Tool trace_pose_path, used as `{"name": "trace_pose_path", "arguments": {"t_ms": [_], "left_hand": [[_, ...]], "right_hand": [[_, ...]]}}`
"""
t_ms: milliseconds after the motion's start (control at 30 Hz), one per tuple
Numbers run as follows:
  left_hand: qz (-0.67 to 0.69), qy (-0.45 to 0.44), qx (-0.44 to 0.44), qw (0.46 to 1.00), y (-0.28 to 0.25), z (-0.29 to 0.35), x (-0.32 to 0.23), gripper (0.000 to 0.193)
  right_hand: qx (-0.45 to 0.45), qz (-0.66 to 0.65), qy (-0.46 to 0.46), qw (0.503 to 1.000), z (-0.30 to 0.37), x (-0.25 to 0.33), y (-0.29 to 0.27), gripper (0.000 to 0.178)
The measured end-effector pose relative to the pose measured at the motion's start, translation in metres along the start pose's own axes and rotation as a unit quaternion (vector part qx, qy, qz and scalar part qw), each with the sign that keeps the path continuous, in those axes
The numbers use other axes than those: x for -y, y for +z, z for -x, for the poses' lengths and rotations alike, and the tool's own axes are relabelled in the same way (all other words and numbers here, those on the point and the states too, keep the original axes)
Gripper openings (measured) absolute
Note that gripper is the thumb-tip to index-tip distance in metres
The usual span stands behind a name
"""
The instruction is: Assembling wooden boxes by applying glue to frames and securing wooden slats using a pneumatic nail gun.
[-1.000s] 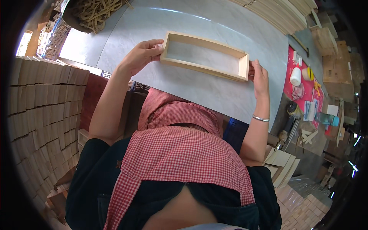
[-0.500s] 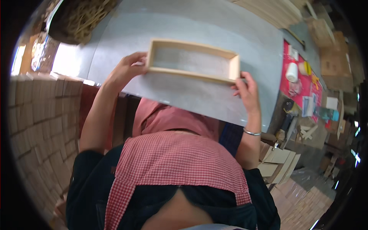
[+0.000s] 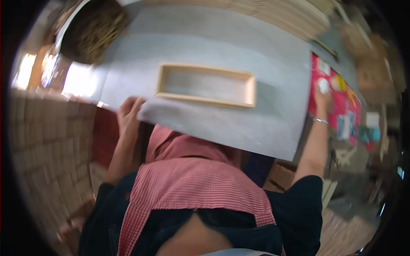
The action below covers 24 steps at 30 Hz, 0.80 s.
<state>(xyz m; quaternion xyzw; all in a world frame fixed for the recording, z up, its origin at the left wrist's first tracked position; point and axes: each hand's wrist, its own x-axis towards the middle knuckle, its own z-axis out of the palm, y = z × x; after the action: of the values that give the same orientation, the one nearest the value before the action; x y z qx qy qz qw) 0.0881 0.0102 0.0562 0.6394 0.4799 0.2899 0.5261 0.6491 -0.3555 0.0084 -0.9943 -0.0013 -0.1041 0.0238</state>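
A shallow rectangular frame of pale wood lies on the grey tabletop, with neither hand on it. My left hand is at the near left edge of the table, fingers curled. Next to its fingertips is a blurred, pale grey cloth-like piece, which appears to be in its grip. Far to the right, my right hand reaches over a pink-red sheet. Its fingers close around a white bottle, though motion blurs them and the hand covers most of the bottle.
A yellow roll sits beyond the bottle. A dark round container of wood strips stands at the far left. Long boards line the table's back edge. Stacked wooden blocks rise at the left.
Both hands have let go of the wooden frame, which now rests on the table. My right hand has moved right to the white bottle. My left has drawn back to the table's edge.
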Motion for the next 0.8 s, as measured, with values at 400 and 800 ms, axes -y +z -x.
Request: {"name": "trace_pose_path", "arguments": {"t_ms": [400, 800], "left_hand": [[0.02, -0.109, -0.013, 0.994, -0.003, 0.003, 0.022, 0.038], [-0.155, 0.273, -0.036, 0.949, 0.036, -0.019, 0.059, 0.029]], "right_hand": [[-0.103, -0.564, 0.032, 0.819, 0.075, 0.046, -0.066, 0.062], [0.21, -0.652, -0.203, 0.699, 0.343, 0.181, -0.118, 0.05]]}}
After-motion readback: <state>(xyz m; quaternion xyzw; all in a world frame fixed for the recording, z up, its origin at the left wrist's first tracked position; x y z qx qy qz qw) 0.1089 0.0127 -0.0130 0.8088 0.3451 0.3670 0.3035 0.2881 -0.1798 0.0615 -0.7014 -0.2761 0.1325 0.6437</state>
